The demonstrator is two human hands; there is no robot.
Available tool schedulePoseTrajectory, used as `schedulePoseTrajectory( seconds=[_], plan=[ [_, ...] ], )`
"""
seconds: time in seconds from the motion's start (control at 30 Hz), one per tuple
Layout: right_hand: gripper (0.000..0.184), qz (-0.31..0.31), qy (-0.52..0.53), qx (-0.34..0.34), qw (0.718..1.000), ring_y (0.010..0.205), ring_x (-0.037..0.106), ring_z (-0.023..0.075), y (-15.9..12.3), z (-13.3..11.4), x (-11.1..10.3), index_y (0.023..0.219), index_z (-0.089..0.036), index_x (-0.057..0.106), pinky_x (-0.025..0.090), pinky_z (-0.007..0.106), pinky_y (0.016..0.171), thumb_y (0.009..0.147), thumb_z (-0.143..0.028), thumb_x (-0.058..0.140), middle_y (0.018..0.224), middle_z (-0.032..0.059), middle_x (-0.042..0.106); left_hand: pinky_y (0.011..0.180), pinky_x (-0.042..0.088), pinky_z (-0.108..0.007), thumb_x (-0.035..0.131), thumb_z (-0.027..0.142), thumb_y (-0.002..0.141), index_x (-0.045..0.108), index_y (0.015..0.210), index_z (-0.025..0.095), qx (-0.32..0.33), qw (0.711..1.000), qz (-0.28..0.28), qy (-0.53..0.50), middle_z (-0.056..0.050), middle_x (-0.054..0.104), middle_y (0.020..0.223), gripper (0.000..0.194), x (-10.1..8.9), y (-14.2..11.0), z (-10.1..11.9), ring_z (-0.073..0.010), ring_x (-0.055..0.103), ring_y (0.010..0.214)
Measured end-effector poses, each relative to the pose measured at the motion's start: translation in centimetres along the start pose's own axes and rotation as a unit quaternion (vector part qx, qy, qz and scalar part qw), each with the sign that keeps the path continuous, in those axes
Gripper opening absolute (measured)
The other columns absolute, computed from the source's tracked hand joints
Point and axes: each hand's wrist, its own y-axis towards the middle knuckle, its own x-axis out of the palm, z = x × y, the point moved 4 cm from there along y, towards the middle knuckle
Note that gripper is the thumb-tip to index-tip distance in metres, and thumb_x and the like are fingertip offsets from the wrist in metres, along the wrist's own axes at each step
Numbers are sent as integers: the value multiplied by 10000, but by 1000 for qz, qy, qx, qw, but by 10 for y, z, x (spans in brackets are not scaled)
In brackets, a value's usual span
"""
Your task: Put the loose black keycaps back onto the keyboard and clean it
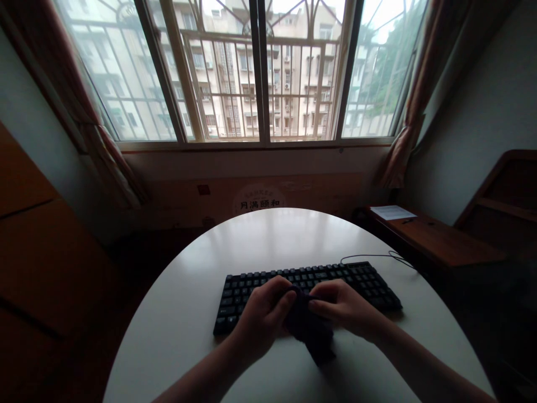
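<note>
Between my two hands is a dark, soft cloth [308, 324], its lower end hanging down toward the near side of the table. My left hand [268, 308] pinches the cloth's upper left part between thumb and fingers. On the other side, my right hand [339, 305] pinches its upper right edge. A black keyboard [235, 299] lies on the white round table [176, 324], just behind and under my hands. Both hands cover part of its keys. Fine detail of the cloth is lost in the dark.
The keyboard's thin cable [364, 256] runs off toward the table's right edge. Right of the table stands a wooden armchair [453, 240] with a white paper [393, 212] on its flat wooden part. A wooden cabinet [37, 246] is at the left. A barred window [262, 84] is ahead.
</note>
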Motion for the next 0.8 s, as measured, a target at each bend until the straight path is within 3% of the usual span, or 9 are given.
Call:
schedulePoseTrajectory(
  seconds=[0.07,0.17,0.3,0.4,0.63,0.8],
  plan=[
    [463,27,13,-40,999,660,484,95,1,-3,1,677,-107,651,368,209,591,796,-549,720,709,14,533,517,352,-211,590,487,874,595,835,156,-8,1000,-1,-15,10,512,673,333,-2,2,3,-116,440,588],
    [457,70,122,-61,988,711,481,97,-1,-5,1,691,-118,638,380,204,641,791,-554,731,753,14,533,515,376,-208,630,516,833,634,835,149,-10,999,24,-23,-4,549,688,366,-8,6,4,-123,473,599],
    [405,95,333,18,938,683,507,105,-7,-4,6,827,-154,623,408,204,632,727,-502,805,740,-2,571,388,336,-195,645,590,803,659,887,149,-63,997,32,-31,19,519,624,449,-15,12,-7,-101,439,464],
    [404,55,402,63,912,650,524,103,-7,-2,15,874,-158,604,428,207,621,763,-506,777,724,-5,583,353,331,-189,655,610,791,662,888,145,-73,996,42,-30,24,517,601,475,-18,14,-14,-96,435,427],
    [447,-74,325,88,939,684,609,104,-1,14,32,991,-118,635,499,222,660,778,-481,786,812,38,629,418,364,-191,644,563,810,660,864,128,-44,997,60,-18,11,540,628,439,-21,16,-12,-102,467,493],
    [472,-65,286,110,950,571,569,77,-3,20,40,874,-75,660,428,161,522,681,-457,861,720,34,618,437,365,-193,636,532,821,665,887,132,-29,997,71,-5,1,567,658,406,-19,12,-10,-112,486,527]
  ],
)
